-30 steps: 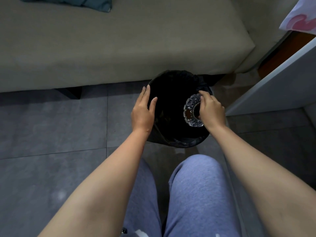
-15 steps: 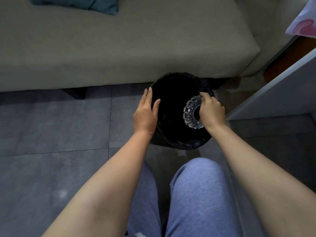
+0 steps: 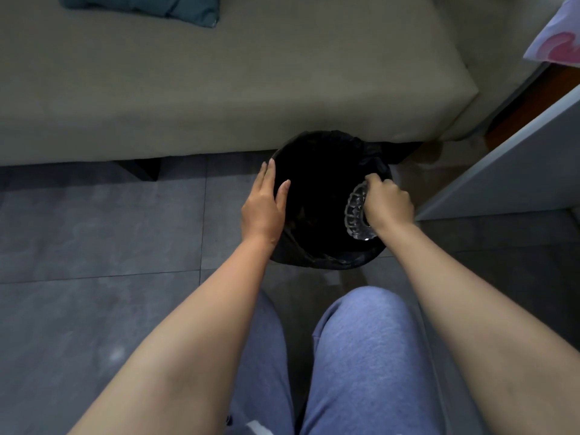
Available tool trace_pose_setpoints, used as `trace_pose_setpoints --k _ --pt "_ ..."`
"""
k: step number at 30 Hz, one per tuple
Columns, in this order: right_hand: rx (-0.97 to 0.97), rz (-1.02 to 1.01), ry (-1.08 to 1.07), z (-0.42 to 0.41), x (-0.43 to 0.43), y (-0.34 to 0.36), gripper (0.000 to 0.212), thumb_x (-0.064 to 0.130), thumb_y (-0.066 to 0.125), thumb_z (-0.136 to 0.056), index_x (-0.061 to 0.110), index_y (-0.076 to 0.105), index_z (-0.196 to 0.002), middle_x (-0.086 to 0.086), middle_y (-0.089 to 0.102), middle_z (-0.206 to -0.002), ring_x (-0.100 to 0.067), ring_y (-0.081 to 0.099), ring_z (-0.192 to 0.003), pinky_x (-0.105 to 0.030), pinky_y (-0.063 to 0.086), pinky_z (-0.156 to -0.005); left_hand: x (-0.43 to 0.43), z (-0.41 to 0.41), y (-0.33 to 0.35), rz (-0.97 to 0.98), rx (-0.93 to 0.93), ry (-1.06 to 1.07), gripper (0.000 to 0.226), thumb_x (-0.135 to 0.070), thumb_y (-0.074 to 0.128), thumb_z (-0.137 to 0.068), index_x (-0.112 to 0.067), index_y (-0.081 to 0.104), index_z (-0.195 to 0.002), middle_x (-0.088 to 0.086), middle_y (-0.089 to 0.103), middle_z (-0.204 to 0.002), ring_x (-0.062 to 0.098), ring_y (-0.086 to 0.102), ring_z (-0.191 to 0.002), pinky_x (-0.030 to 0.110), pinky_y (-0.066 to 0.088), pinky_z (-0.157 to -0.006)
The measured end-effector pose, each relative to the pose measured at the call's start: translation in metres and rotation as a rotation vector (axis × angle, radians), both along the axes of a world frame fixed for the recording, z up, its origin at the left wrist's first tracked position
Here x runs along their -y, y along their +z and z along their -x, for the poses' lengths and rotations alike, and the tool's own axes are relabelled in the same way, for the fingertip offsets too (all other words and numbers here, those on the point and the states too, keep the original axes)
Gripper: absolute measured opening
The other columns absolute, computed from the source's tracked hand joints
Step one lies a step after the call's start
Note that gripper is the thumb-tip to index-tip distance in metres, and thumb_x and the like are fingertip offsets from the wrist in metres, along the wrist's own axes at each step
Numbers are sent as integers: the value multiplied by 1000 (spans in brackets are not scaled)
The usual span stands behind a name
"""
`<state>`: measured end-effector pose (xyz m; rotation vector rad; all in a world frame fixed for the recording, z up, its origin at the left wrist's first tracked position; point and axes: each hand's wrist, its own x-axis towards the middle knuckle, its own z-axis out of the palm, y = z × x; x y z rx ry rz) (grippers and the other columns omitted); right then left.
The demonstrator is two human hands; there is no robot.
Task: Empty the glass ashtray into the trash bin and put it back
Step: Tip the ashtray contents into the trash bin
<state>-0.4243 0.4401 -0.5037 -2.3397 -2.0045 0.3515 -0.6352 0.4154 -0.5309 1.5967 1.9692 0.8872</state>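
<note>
Two hands at trash bin (image 3: 326, 262): left hand (image 3: 263, 208) flat on rim, fingers open, gripping nothing; right hand (image 3: 387, 205) clutching tipped glass ashtray (image 3: 356, 211). Risk: slick glass slips into bin.

A round, clear cut-glass ashtray (image 3: 356, 211) with a faceted, scalloped rim is tipped on edge, its open side facing left into the bin's mouth, just right of the frame's centre. The round trash bin (image 3: 320, 259), lined with a black plastic bag, stands upright on the floor; its inside is too dark to read.
</note>
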Motion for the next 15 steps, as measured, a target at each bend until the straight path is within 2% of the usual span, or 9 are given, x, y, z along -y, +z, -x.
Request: trace_pose_setpoints --k 5,10,15 --pt "-289 -173 -161 -4 0 -4 36 22 34 -104 19 54 -134 -22 69 -116 -40 64 -109 -42 47 -87 0 16 -11 12 3 23 57 -34 48 -104 -17 33 -156 4 36 -162 18 38 -148 27 34 -114" --pt "-562 -214 -264 1 13 -9 35 20 40 -102 17 60 -131 -13 68 -127 -35 60 -118 -37 46 -95 6 23 -20 43 43 83 56 -30 48 -104 -11 34 -155 7 41 -159 21 39 -147 29 33 -116" --pt "-642 -218 -308 10 22 -6 34 22 40 -102 21 61 -128 -8 70 -124 -31 63 -113 -38 48 -94 16 22 -25 91 62 104 57 -31 47 -105 -11 32 -156 7 39 -160 22 38 -147 30 32 -116"
